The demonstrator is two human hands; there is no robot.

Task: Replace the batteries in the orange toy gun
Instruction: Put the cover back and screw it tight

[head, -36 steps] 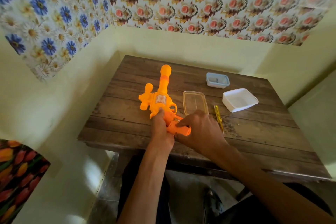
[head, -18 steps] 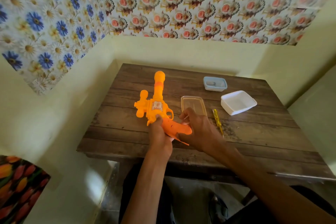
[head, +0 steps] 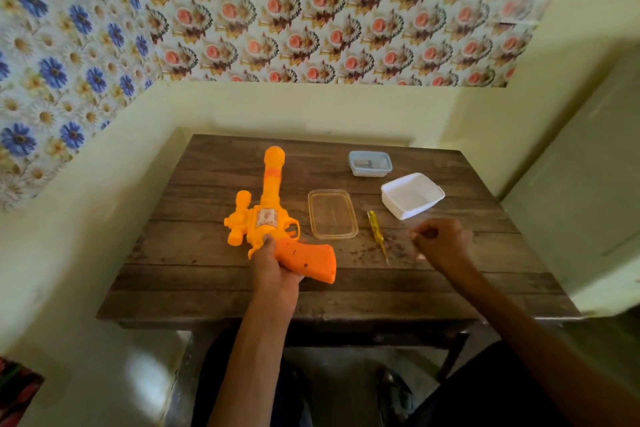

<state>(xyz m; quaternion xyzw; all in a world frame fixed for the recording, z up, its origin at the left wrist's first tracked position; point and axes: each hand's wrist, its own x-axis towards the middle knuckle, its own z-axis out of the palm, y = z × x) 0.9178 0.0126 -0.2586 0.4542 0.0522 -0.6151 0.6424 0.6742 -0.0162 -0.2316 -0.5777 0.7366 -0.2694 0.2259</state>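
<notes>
On the counter (head: 194, 274), left of centre, the fingers (head: 267, 243) of the left hand (head: 277, 274) grip the orange toy gun (head: 272, 198) where handle meets body. The gun lies flat, barrel pointing away. The right hand (head: 441, 243) is curled near the screwdriver (head: 376, 232); its contents cannot be determined. Any small screw pinched there could drop and roll off.

Toy gun (head: 268, 218) left of lid (head: 332, 215), screwdriver (head: 376, 230) right of it
</notes>
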